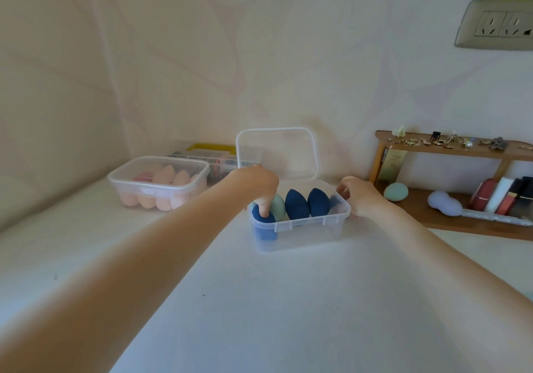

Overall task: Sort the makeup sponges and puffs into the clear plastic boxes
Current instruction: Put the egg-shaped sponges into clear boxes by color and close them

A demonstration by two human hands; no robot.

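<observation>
A clear plastic box stands open on the white table, its lid upright behind it. Inside stand two dark blue sponges, a pale green sponge and another dark blue sponge at the left end. My left hand reaches into the box's left end, fingers pointing down onto that blue sponge. My right hand grips the box's right rim with curled fingers. A second, lidded clear box at the left holds several peach and pink sponges.
A wooden shelf unit stands at the right, with a green sponge, a lilac puff and small cosmetics boxes on its lower board. A yellow-handled organiser sits behind the left box. A wall socket is at the upper right.
</observation>
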